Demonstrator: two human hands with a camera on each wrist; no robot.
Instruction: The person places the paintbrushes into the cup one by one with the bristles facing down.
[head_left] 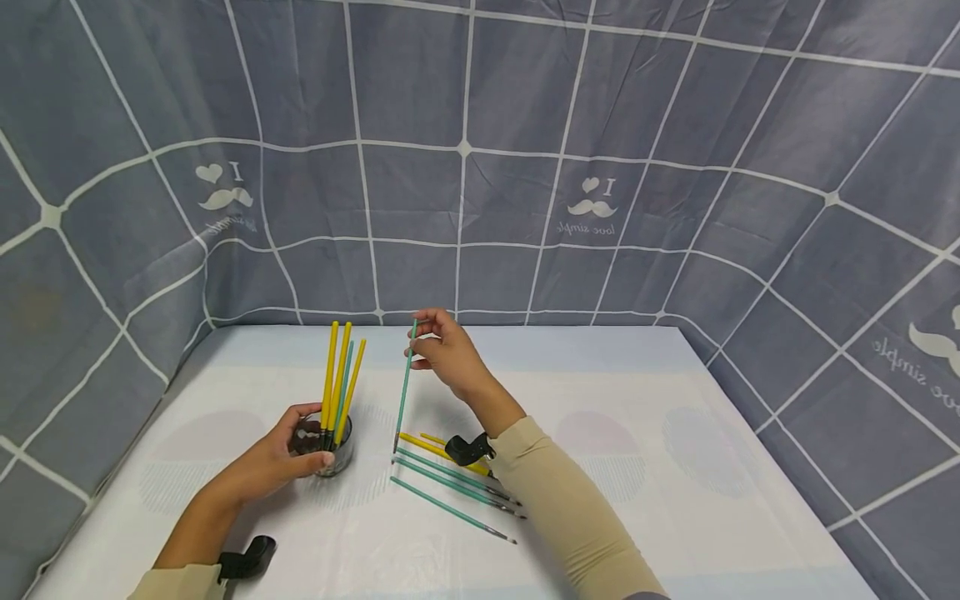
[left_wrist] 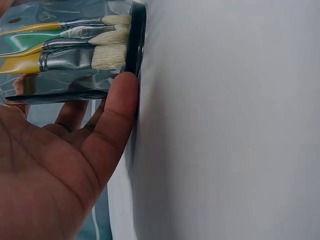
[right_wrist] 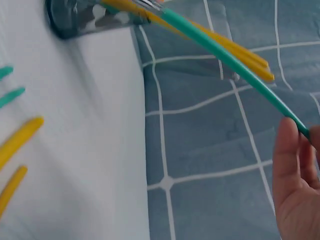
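My left hand (head_left: 270, 462) holds a clear glass (head_left: 344, 456) near the table's left side, thumb on one side and fingers round the other. Inside the glass lean three yellow-handled paintbrushes (head_left: 328, 379) and a green-handled one (head_left: 347, 375), bristles down against the base, as the left wrist view shows. Right of the glass, my right hand (head_left: 452, 357) pinches a green paintbrush (head_left: 406, 387) by the upper end of its handle. This brush hangs nearly upright, tip downward, apart from the glass in the head view.
Several green paintbrushes (head_left: 442, 502) and yellow paintbrushes (head_left: 427, 446) lie on the white patterned tablecloth (head_left: 622, 533), partly under my right forearm. Behind the table hangs a grey curtain (head_left: 510, 200) with white grid lines. Black straps (head_left: 247, 560) sit at both wrists.
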